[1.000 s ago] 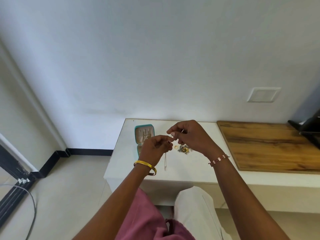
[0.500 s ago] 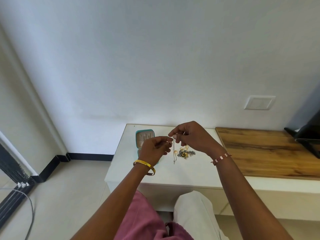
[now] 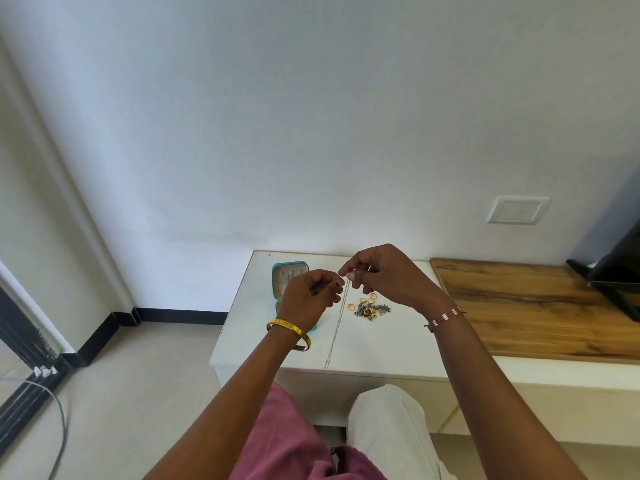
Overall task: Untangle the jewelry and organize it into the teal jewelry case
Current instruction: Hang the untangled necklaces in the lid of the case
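**Jewelry: one fine chain lifted free, the tangle waiting**

Jewelry here splits in two: a thin silver chain (image 3: pixel 337 323) hangs from the fingers above the white table (image 3: pixel 242 334), its tail trailing toward the near edge, and a small heap of rings and tangled pieces (image 3: pixel 370 308) lies just right of it. The right hand (image 3: pixel 388 275) pinches the chain's top end between thumb and forefinger; the left hand (image 3: pixel 308 299) curls close beside it, seemingly nipping the same strand, though the contact is too small to confirm. The chain looks nearly weightless, limp and prone to kinking, so holding near the clasp end seems best. The teal jewelry case (image 3: pixel 291 268) stands open behind the left hand.
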### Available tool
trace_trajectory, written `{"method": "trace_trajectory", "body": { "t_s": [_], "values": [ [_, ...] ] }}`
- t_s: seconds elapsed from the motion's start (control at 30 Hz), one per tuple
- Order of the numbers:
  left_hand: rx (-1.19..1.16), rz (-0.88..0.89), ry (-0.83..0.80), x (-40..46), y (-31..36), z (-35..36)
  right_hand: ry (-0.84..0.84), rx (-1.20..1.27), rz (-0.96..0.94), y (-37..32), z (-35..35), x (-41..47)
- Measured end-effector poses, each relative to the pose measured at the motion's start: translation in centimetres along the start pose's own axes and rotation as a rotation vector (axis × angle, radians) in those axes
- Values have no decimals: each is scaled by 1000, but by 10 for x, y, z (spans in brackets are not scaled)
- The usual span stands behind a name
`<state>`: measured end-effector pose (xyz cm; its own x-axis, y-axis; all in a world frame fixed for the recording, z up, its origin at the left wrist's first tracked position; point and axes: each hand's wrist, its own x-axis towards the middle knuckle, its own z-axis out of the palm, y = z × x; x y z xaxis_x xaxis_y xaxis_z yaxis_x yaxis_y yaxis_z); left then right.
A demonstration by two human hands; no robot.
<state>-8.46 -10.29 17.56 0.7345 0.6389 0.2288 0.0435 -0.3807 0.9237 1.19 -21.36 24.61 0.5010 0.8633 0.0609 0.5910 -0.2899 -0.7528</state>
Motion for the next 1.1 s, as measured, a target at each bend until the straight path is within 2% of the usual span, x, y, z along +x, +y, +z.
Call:
{"method": "trace_trajectory", "body": {
  "t_s": [0.3, 0.5, 0.83, 0.9, 0.97, 1.1],
  "values": [
    [-32, 15, -51, 0, 1, 3, 0, -16, -9, 1, 3, -1],
    [67, 88, 3, 0, 2, 3, 4, 1, -27, 1, 0, -3],
    [38, 77, 3, -2, -3, -2, 23, -22, -17, 6, -3, -3],
    [-34, 8, -33, -2, -3, -2, 52, -51, -6, 9, -3, -2],
    [-239, -125, -58, -4, -3, -5, 99, -85, 5, 13, -4, 0],
    [-563, -304, -6, -6, -4, -13, 202, -163, 51, 30, -4, 4]
  ]
}}
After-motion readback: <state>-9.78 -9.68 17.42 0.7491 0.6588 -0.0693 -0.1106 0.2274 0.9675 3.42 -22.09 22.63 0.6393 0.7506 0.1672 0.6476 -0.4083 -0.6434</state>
